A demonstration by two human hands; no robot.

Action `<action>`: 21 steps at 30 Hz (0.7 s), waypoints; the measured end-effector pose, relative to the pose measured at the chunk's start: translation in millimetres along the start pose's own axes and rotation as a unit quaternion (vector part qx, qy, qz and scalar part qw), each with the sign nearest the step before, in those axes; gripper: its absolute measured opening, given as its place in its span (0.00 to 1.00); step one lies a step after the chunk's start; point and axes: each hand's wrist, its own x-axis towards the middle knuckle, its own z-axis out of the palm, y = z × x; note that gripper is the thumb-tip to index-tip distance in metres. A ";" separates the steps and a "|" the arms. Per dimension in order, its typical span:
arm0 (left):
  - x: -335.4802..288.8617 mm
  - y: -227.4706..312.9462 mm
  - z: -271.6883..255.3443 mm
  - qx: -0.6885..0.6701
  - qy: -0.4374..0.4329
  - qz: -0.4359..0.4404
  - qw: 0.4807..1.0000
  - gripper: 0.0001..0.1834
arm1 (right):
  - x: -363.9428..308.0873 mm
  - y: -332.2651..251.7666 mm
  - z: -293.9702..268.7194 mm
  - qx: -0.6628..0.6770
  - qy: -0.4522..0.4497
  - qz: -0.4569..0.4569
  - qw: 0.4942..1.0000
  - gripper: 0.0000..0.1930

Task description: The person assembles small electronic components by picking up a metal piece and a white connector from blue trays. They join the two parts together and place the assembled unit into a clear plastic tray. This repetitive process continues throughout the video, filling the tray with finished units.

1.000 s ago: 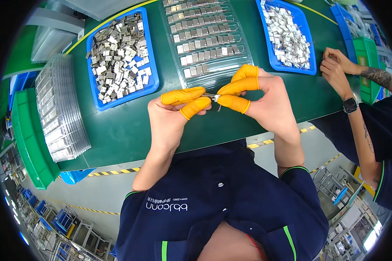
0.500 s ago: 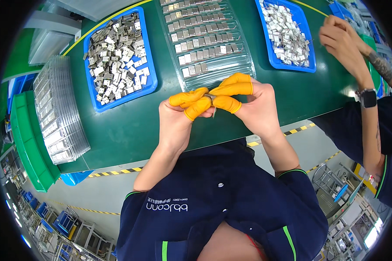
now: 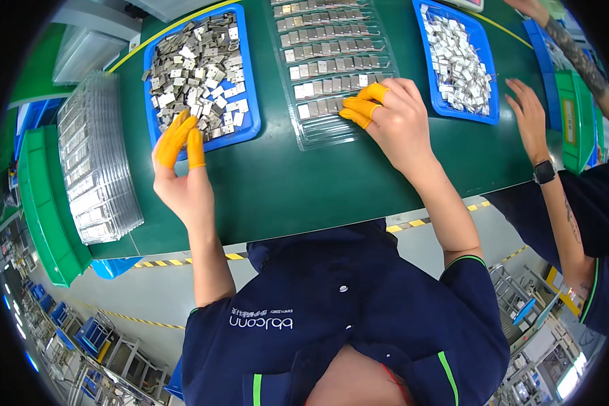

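Note:
Yellow covers sheathe the working fingers of both hands. My left hand (image 3: 184, 169) reaches over the near rim of a blue tray (image 3: 253, 120) heaped with silvery USB-type connector shells (image 3: 199, 88). Its stretched fingertips touch the heap, a gap showing between thumb and forefinger. My right hand (image 3: 396, 122) is closed in a pinch at the nearest filled row of a clear plastic blister tray (image 3: 331, 139). Its fingertips meet the end of a line of metal connectors (image 3: 321, 108); a connector between them is mostly covered by the fingers.
A blue tray (image 3: 495, 111) of small white wired parts (image 3: 457, 68) stands right of the blister tray. Stacked clear blister trays (image 3: 98, 169) and a green bin (image 3: 44, 210) are at the left. A co-worker's hand (image 3: 529, 115) rests over the green table (image 3: 304, 196) at right.
My hands have parted from the small piece they both held. The left went left to the shell tray, the right forward to the blister tray. The co-worker's hands have separated.

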 end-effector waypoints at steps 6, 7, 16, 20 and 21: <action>25.7 -2.0 4.7 0.187 -0.148 0.092 0.967 0.13 | -5.2 15.1 -24.1 0.014 0.024 0.106 0.994 0.08; 29.1 -0.8 9.1 0.172 -0.150 0.092 0.969 0.15 | -12.5 27.8 -28.4 -0.019 0.037 0.148 0.988 0.10; 42.8 -9.5 22.7 0.278 -0.164 0.148 0.935 0.12 | -42.5 91.2 -51.1 -0.123 -0.015 0.308 0.943 0.19; 36.0 -4.9 23.4 0.328 -0.146 0.167 0.918 0.12 | -37.6 95.3 -50.6 -0.143 -0.063 0.382 0.911 0.16; 35.5 -4.3 23.5 0.345 -0.142 0.166 0.913 0.12 | -40.3 96.5 -50.2 -0.152 -0.049 0.361 0.919 0.15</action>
